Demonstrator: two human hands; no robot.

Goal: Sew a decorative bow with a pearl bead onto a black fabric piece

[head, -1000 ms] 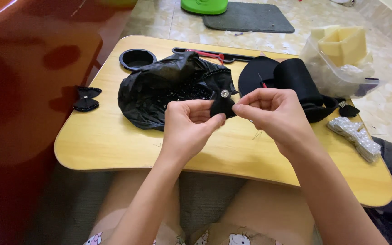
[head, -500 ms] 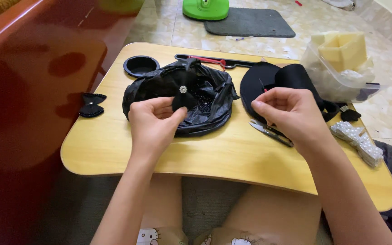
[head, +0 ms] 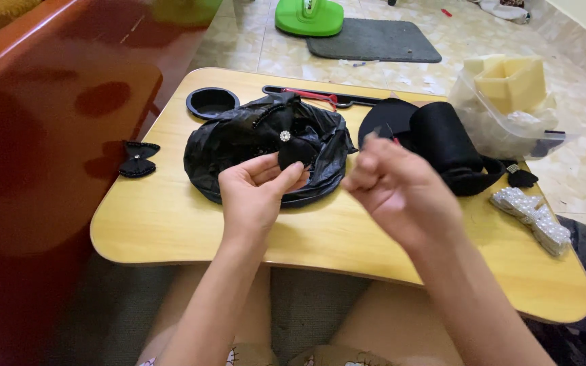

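A small black fabric bow with a sparkling round stone at its centre (head: 287, 144) stands upright, pinched at its lower edge, just above the crumpled black plastic bag (head: 239, 146).

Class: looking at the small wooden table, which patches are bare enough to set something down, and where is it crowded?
Bare: the table front edge below the black bag, and the front right corner below the pearl bow. Crowded: the back, from cup holder past the black roll to the plastic tub.

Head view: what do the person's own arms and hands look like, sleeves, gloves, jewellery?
Both forearms are bare to the frame edge, with no sleeves in view. The left hand and right hand wear no gloves; no rings or watch show, though the right hand is motion-blurred.
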